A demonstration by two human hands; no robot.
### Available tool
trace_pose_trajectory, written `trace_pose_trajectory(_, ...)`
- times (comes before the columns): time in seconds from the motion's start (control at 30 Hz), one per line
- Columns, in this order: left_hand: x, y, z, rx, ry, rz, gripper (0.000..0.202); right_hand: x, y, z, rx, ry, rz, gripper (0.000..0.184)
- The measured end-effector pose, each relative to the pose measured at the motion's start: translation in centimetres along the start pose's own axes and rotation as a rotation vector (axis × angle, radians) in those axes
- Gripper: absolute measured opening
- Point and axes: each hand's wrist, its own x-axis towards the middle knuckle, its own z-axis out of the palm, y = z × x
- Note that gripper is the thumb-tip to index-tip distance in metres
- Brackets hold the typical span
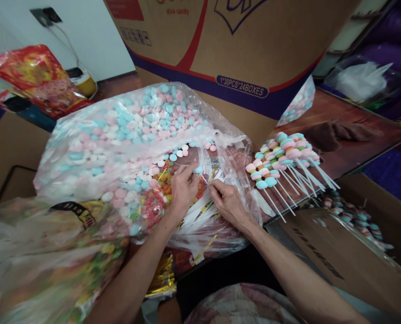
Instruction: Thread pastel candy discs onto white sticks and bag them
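Note:
My left hand [185,184] is closed, pinching a small blue marshmallow [198,170] between fingertips. With thumb and forefinger pressed together, my right hand [230,200] grips a thin white stick [205,179] whose tip meets the marshmallow. Under my left hand lie ring-shaped gummies [155,204] in red, orange and green. More white sticks [198,216] are heaped below my hands on clear plastic. Pink, white and blue marshmallows [142,117] fill a large clear bag [95,180] behind and to the left.
Threaded candy skewers [281,155] are piled at the right table edge. An open carton [315,252] with more skewers stands lower right. A big cardboard box [200,81] blocks the back. Another bag of gummies [68,270] lies front left, and a red packet [41,81] stands back left.

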Motion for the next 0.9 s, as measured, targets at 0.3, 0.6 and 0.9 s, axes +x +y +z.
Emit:
trace_pose_trajectory(0.3, -0.7, 1.4, 0.6, -0.011, -0.105, 0.031, 0.032, -0.1, 0.1, 0.2, 0.016, 0.057, 0.028, 0.021)
trace_pose_trajectory(0.6, -0.9, 1.2, -1.1, -0.191, -0.326, 0.032, 0.037, 0.0, -0.3, -0.3, -0.091, 0.146, 0.071, 0.023)
trace_pose_trajectory(0.9, 3.4, -5.9, -6.2, 0.530, -0.299, 0.091, 0.036, -0.1, 0.3, 0.5, -0.240, 0.081, 0.026, 0.028)
